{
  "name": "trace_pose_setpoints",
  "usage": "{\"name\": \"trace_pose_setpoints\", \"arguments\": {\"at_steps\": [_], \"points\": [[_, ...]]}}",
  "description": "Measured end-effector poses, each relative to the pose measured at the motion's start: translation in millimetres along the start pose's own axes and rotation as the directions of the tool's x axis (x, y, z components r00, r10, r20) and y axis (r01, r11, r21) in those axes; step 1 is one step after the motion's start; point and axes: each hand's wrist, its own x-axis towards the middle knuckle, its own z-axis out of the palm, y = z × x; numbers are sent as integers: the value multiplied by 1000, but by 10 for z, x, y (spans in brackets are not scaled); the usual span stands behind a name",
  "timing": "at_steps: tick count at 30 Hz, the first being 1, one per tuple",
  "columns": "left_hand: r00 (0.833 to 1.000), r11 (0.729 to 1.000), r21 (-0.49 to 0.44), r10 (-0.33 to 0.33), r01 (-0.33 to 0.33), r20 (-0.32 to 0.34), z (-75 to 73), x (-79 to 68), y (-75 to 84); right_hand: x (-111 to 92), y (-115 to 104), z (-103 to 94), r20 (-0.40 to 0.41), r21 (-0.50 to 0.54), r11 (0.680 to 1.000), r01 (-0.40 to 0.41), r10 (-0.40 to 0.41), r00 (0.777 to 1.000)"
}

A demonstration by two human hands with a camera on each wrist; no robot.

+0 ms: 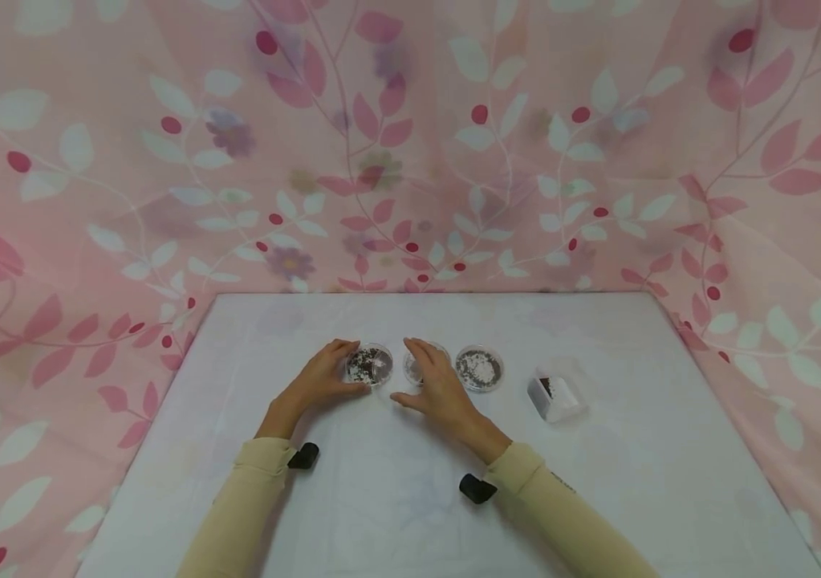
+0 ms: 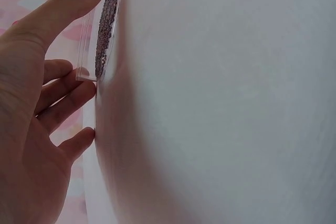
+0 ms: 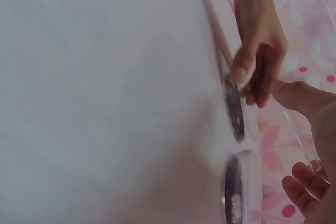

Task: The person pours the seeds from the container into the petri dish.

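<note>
Three round clear petri dishes stand in a row on the white table. My left hand [image 1: 323, 373] holds the left petri dish [image 1: 363, 365] by its side, thumb at the near edge and fingers at the far edge. Dark granules with white bits fill it; the left wrist view shows the dark layer low in the dish. My right hand [image 1: 442, 393] is raised by the middle petri dish [image 1: 413, 369], hiding part of it. A thin clear lid [image 3: 298, 135] spans between its thumb and curled fingers in the right wrist view.
The right petri dish [image 1: 480, 369] holds dark granules topped with white bits. Farther right, a small clear plastic box [image 1: 562, 407] lies tilted with dark and white material inside. Floral pink fabric [image 1: 410, 160] hangs behind and beside the white table [image 1: 367, 498].
</note>
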Motion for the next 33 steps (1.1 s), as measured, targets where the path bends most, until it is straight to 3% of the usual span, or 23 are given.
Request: {"name": "trace_pose_setpoints", "arguments": {"at_steps": [7,17,33], "points": [[1000,1000,-6,-18,18,10,9,-18,-6,234,112,-126,7,-111,994,-17,18,1000],[1000,1000,-4,-16,16,-2,4,-36,-26,279,154,-49,41,-264,964,18,-7,999],[1000,1000,-12,-21,21,4,-8,-49,-10,350,63,10,65,-314,945,92,-75,995]]}}
